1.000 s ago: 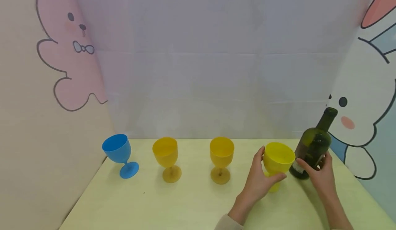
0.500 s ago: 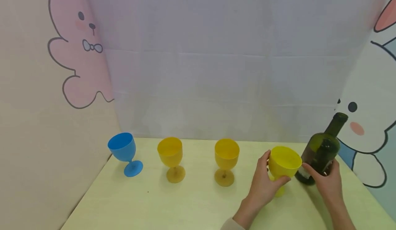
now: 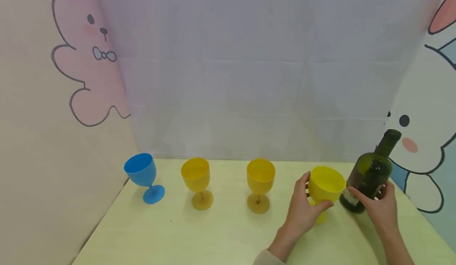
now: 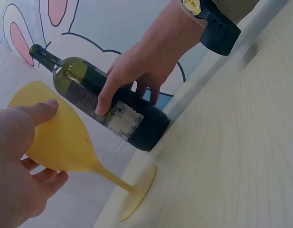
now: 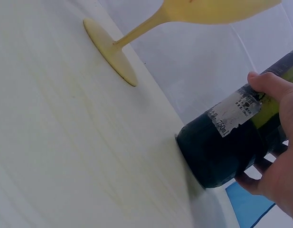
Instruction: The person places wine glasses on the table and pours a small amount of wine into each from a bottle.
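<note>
My left hand (image 3: 302,208) grips the bowl of a bright yellow goblet (image 3: 327,183), thumb on the near side and fingers round the far side. In the left wrist view the goblet's round foot (image 4: 139,192) is down at the table surface. To its right, my right hand (image 3: 380,209) holds a dark green wine bottle (image 3: 370,172) round its lower body. The bottle stands upright with its base on the table, and a worn pale label (image 5: 234,114) shows beside my thumb in the right wrist view. The bottle's neck is uncovered at the top.
Left of my hands, two deeper yellow goblets (image 3: 261,178) (image 3: 196,176) and a blue goblet (image 3: 141,172) stand upright in a row on the pale table (image 3: 199,241). Behind them hangs a white cloth (image 3: 228,79). Cartoon-printed walls flank both sides.
The head view has shifted slightly, so everything appears a little further right. Both hands keep their hold on the goblet and the bottle, with no clear movement over the table.
</note>
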Motion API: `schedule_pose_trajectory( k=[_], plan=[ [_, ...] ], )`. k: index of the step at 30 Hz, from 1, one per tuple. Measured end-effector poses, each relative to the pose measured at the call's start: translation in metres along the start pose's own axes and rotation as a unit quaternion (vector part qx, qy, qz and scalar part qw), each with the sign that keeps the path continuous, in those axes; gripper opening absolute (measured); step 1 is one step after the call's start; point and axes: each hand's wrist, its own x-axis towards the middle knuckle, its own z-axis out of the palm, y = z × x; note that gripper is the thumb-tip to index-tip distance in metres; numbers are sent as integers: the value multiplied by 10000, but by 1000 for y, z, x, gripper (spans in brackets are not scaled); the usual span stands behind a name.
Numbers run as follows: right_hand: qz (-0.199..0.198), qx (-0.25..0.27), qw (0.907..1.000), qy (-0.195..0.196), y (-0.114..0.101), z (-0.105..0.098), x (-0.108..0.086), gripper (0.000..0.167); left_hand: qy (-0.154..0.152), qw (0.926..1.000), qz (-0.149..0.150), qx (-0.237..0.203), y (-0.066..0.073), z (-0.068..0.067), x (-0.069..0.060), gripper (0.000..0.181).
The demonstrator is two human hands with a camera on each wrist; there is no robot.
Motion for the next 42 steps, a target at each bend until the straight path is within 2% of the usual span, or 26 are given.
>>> schedule_pose_trajectory(
  k=[4,11,18,21,26,31,37,42],
  plan=[
    [-150,-252,9996,-33,3,-3,-3,105,28,10000,-87,-18,-1,0,-3,82],
    [-881,-746,9931,194,3,-6,-4,101,116,9999,-58,32,-1,-1,1,82],
    [-755,-913,9929,94,-4,-11,-7,104,203,9997,13,134,-2,0,3,81],
    [-851,-1044,9908,86,-10,-15,-8,105,227,9996,64,182,-1,-1,3,81],
    [-1105,-1321,9848,212,-17,-27,-9,105,202,9997,-21,128,-1,0,3,82],
    [-1390,-1597,9768,338,-23,-38,-14,104,257,9996,-34,119,0,1,1,81],
    [-1849,-1985,9616,420,-27,-48,-19,106,358,9992,40,170,-1,1,1,81],
    [-2266,-2241,9468,451,-29,-57,-21,109,311,9993,79,185,-2,1,2,80]
  ],
)
